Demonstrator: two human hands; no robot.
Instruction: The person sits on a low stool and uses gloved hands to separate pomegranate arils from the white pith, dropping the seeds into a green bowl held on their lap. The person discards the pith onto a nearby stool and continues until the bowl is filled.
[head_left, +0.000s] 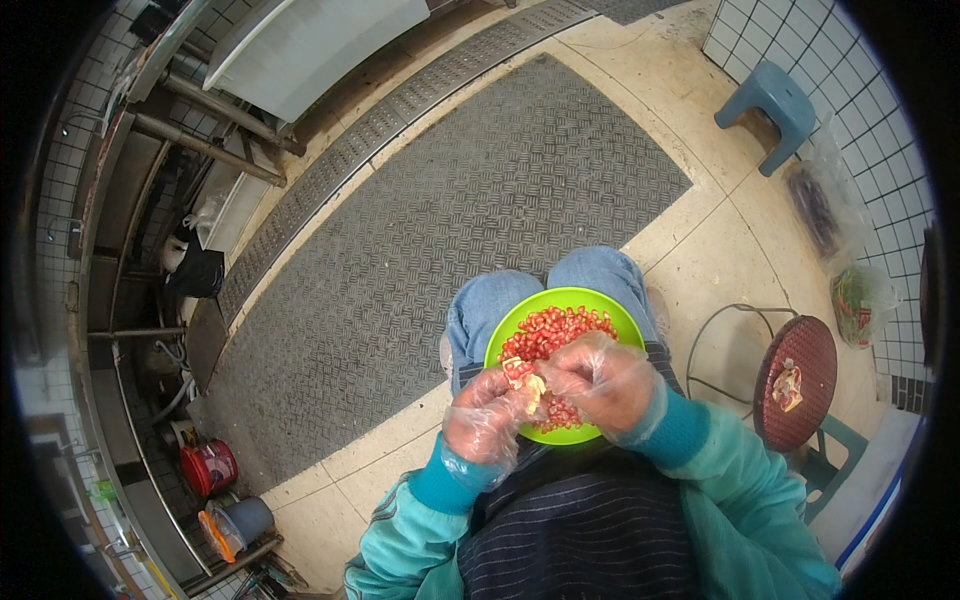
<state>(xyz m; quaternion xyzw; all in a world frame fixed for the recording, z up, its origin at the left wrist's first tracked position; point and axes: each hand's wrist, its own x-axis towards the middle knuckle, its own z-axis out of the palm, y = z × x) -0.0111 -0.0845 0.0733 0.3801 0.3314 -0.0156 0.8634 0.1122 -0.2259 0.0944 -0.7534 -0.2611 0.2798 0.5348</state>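
A bright green plastic bowl (627, 302) rests on my lap, holding a heap of loose red pomegranate seeds (551, 328). Above it, my left hand (486, 420), in a clear plastic glove, grips a piece of pomegranate (534, 385) with pale membrane and some seeds attached. My right hand (600, 379), gloved the same way, has its fingertips curled at the right side of that piece; whether they pinch anything is hidden. More seeds show in the bowl below my hands.
On the right, a round dark red stool (814, 360) carries a pomegranate remnant (787, 386). A blue plastic stool (776, 94) and plastic bags (855, 304) stand by the tiled wall. A grey rubber mat (465, 195) covers the floor ahead. A red bucket (208, 466) is at the left.
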